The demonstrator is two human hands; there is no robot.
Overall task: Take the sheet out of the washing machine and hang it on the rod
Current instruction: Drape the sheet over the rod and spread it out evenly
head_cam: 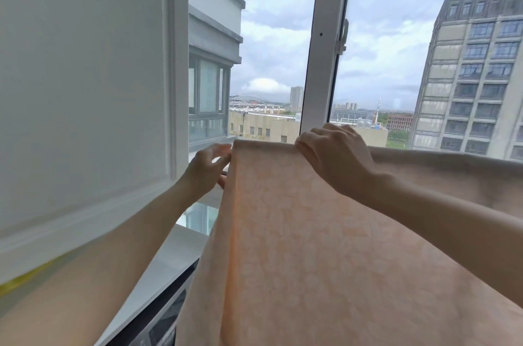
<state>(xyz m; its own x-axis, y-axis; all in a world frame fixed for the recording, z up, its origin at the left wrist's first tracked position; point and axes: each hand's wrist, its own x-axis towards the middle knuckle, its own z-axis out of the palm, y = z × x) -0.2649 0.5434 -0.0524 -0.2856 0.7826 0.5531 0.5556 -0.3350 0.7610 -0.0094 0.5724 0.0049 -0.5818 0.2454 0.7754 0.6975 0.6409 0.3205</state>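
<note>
Here the sheet [325,232] is seen draped over a hidden rod, its top fold running sideways between 2 hands: the right hand [336,156] curled over that fold, the left hand [208,168] loosely spread, fingertips touching the nearer side edge.

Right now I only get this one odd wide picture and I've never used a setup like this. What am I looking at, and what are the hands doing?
There is no machine here: the picture comes from a camera worn on a person's head, looking forward and down, so you see their own two bare arms. A peach sheet hangs draped in front of a window with city buildings outside. The rod itself is hidden under the sheet's top fold. The right hand has its grip curled over that top edge. The left hand touches the sheet's left edge with loosely spread fingers. Low down, a dark appliance sits under a white counter.
</note>
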